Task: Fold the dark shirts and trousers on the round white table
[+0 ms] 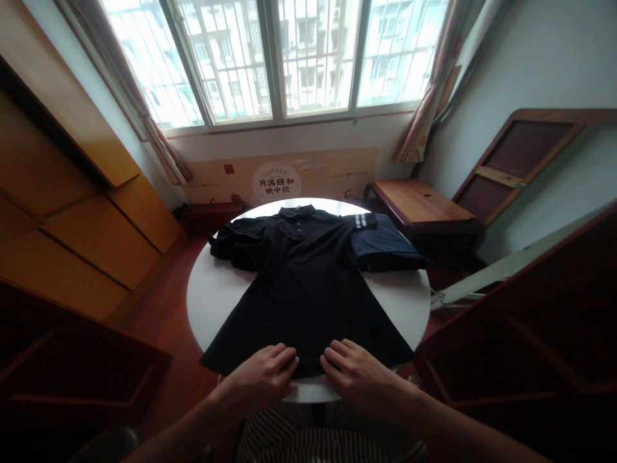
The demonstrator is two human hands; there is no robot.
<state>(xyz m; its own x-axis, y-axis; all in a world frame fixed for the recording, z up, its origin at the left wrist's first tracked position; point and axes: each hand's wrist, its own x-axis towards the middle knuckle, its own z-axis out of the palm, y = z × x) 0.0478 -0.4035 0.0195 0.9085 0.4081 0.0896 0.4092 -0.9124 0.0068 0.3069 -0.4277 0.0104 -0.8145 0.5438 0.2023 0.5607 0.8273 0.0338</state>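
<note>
A black polo shirt [313, 283] lies spread front side up on a round white table [207, 289], its collar at the far edge and its hem toward me. My left hand [272, 368] is closed on the hem, left of its middle. Just right of the middle, my right hand [344, 365] pinches the same hem, fingers curled over the cloth. A short stretch of hem shows between the two hands. The shirt's right sleeve, with white stripes, rests over a folded dark blue garment [385, 244]. Its other sleeve lies by a dark bundle of cloth [238, 244].
Beyond the table a low wooden side table [419, 202] stands at the right, under a window [313, 58]. Wooden cabinets [87, 238] line the left. Dark wooden panels [525, 321] flank the near right side. A printed banner box [279, 177] leans against the far wall.
</note>
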